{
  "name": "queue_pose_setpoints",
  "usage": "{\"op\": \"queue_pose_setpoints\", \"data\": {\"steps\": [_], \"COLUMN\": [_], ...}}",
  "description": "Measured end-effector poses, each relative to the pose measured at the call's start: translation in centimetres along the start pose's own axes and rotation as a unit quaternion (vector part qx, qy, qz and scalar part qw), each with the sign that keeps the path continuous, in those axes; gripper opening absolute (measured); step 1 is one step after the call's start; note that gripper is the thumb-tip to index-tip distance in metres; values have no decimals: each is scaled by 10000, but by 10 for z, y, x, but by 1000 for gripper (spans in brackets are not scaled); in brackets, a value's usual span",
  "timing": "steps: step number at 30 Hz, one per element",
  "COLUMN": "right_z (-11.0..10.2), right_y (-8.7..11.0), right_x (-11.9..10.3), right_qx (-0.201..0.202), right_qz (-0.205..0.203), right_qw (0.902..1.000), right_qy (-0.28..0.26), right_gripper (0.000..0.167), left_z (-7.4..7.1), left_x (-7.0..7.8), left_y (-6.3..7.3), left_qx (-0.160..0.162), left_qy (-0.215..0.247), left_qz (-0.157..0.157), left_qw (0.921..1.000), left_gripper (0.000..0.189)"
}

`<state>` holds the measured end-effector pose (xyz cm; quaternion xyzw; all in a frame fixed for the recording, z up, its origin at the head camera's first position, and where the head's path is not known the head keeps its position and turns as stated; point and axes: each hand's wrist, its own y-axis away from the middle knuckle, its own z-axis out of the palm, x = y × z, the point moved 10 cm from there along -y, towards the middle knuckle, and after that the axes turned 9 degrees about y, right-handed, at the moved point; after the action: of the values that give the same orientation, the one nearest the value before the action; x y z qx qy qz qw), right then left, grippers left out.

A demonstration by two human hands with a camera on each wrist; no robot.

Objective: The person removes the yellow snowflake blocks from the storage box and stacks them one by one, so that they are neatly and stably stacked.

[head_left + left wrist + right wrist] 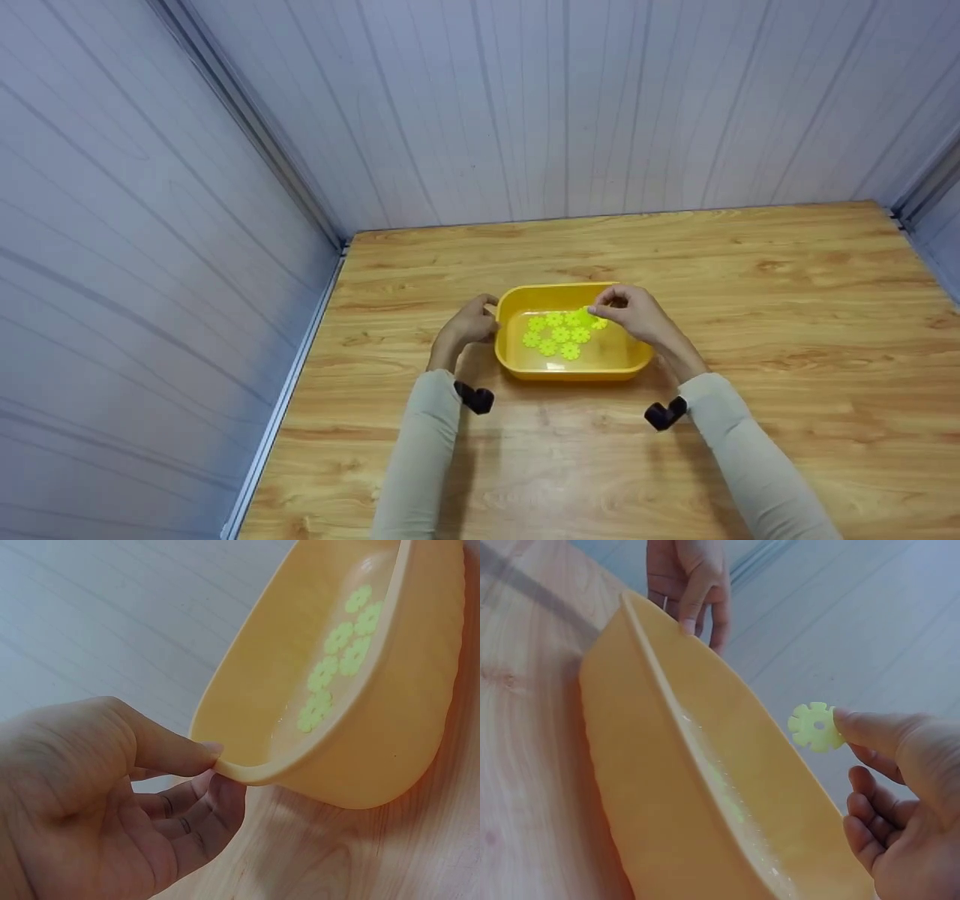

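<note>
Left hand (97, 795) grips end rim of yellow basin (574, 375) on tabletop (787, 337); right hand (922, 795) pinches notched disc (805, 733) by edge, over basin. More discs (570, 351) lie inside. Good handling, my guess: light edge pinch, rim steadied, free fingers (865, 840) clear of basin side.

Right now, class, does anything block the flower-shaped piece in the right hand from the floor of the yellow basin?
Nothing visible does: the right hand pinches the piece over the open basin, where only other flower pieces lie. The left hand grips the left end, clear of that path.
</note>
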<state>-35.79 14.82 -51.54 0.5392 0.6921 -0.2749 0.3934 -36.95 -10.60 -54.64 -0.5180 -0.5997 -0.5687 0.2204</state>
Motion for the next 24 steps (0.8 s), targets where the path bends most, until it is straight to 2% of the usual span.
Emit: {"op": "queue_pose_setpoints", "data": {"steps": [5,16,24], "right_z": [-12,-37,-57], "right_y": [0,3,9], "right_x": [3,27,43], "right_qx": [105,322,480], "right_qz": [62,712,880], "right_qw": [9998,9960,9921], "right_qy": [-150,-440,-750], "right_gripper": [33,44,50], "left_z": [0,0,1], "left_x": [0,0,-1], "left_y": [0,0,-1], "left_qx": [-25,-20,-95], "left_qy": [-27,-71,-54], "left_qz": [-18,-13,-1], "left_qw": [10000,10000,9999], "left_gripper": [49,49,48]}}
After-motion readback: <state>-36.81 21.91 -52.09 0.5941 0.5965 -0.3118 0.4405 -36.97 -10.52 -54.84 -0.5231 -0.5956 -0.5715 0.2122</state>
